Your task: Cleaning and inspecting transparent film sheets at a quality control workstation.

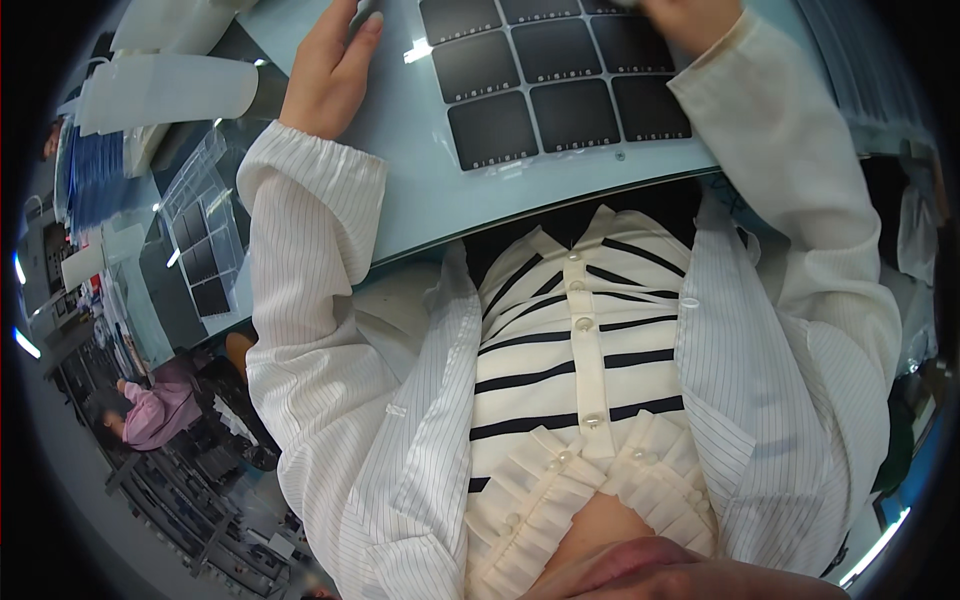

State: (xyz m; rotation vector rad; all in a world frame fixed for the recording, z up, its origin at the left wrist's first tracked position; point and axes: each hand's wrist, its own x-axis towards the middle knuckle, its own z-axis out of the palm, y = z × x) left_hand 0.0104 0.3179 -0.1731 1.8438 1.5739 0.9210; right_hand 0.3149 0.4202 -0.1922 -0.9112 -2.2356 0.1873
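My left grip (330, 75) is at the upper left of the frame, my right grip (692, 22) at the upper right; fingertips are cut off, so I can't tell if they're apart or pinching. The dark squares (575, 115) lie top middle on the shiny worktop (410, 190). They look thin, light, smooth, easily scratched, so I'd hold their round-cornered edges

To the right of the left hand (335, 80), the squares (571, 52) are nearly black, with pale marks in rows; the table (415, 190) is pale blue-green. Behind this hand, the sleeve (300, 200) is white with thin grey stripes, and the shirt (530, 398) is cream with black bands.
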